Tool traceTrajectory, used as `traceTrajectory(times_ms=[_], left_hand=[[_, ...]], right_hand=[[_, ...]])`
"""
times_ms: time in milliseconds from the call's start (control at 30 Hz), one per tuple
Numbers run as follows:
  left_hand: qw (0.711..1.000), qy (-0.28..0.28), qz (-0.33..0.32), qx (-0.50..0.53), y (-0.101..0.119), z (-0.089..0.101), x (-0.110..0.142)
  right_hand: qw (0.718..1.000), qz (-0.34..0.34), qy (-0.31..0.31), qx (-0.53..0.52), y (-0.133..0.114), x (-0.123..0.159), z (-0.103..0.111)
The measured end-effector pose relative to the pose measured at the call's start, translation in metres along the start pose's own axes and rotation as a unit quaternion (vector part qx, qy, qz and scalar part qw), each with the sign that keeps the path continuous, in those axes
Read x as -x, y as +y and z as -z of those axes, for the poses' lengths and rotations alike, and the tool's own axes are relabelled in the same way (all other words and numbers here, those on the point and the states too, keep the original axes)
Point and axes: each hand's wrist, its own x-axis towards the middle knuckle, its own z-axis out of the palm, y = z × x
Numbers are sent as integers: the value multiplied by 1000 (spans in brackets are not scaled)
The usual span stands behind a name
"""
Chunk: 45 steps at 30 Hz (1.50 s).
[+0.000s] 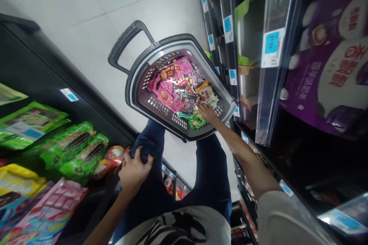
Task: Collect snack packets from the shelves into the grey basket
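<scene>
A dark shopping basket (179, 41) with a grey rim and perforated sides stands on the floor in front of my knees. Inside it lie pink snack packets (163, 92), dark snack packets (188, 103) with blue lettering, and green packets (196, 121). My right hand (207, 112) reaches over the near right side into the basket. Its outstretched fingers touch the packets between the dark and green ones; no packet is visibly lifted. My left hand (135, 169) rests on my left knee, fingers spread and slightly bent, holding nothing.
The basket's handle (123, 43) leans out toward the far left. A black shelf (57, 68) on the left carries green sunflower seed bags (77, 141) and a pink bag (48, 214). Shelves with price tags (272, 47) and a large purple package (324, 57) stand close on the right.
</scene>
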Motion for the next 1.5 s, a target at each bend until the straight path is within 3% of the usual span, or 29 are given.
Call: traceTrajectory(times_ms=[300, 567, 833, 1067, 1300, 1500], left_hand=[[1000, -14, -1, 3, -7, 5, -5], [999, 2, -38, 12, -12, -6, -15], [999, 10, -50, -3, -16, -13, -12], [999, 9, -44, -1, -14, -14, -10], [999, 4, -35, 18, -13, -20, -3], [998, -22, -33, 45, -12, -31, 16]], right_hand=[[998, -1, -54, -15, -1, 18, -4], [998, -45, 1, -54, -18, -11, -25], [999, 11, 7, -46, -5, -3, -21], [1000, -15, 5, -10, -9, -16, -22], [999, 28, -18, 5, -8, -16, 2], [998, -22, -33, -38, 3, 42, 61]])
